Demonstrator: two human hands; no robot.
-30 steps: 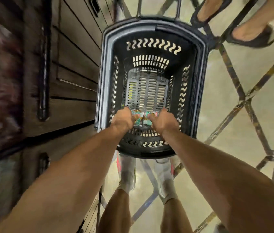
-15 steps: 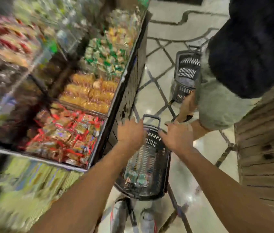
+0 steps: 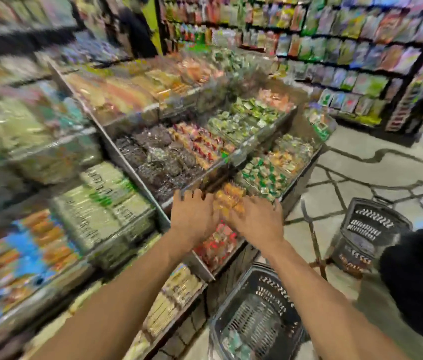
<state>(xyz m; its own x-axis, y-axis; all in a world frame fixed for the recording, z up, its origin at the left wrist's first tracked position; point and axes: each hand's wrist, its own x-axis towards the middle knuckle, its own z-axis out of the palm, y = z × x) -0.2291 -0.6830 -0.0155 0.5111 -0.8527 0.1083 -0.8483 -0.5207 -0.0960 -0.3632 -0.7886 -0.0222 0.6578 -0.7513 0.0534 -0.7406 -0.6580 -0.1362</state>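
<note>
Orange sweets [image 3: 229, 200] lying just beyond and between left grip [image 3: 194, 220] and right grip [image 3: 257, 222], both released, equally near.

Bright, even shop light from overhead; shadows soft and faint. Heavy motion blur on left shelves [image 3: 23, 152], packets smeared into colour streaks. Left hand [image 3: 194, 216] and right hand [image 3: 257, 222] blurred at fingertips. Pale sheen on floor [image 3: 361, 165]. Back shelving [image 3: 361, 48] bows and leans from wide-angle lens. Basket [image 3: 257, 320] somewhat sharper.
</note>
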